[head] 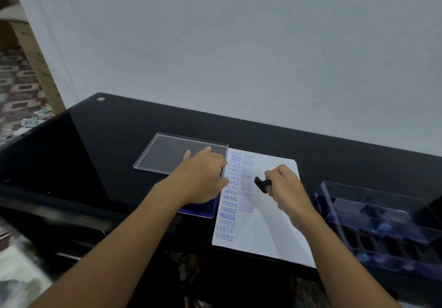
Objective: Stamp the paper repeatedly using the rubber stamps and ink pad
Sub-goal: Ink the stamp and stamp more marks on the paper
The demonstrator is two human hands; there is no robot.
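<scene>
Our left hand (203,176) lies palm down, fingers straight. To its right, our right hand (285,188) curls round a black stamp (262,184). Both forearms reach forward.

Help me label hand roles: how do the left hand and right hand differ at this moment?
The left hand has fairly straight fingers and holds nothing; the right hand pinches a black rubber stamp. The left hand lies over the ink pad at the left edge of the paper; the right hand is over the paper's middle, beside the stamped columns. Both reach forward over the black desk.
</scene>
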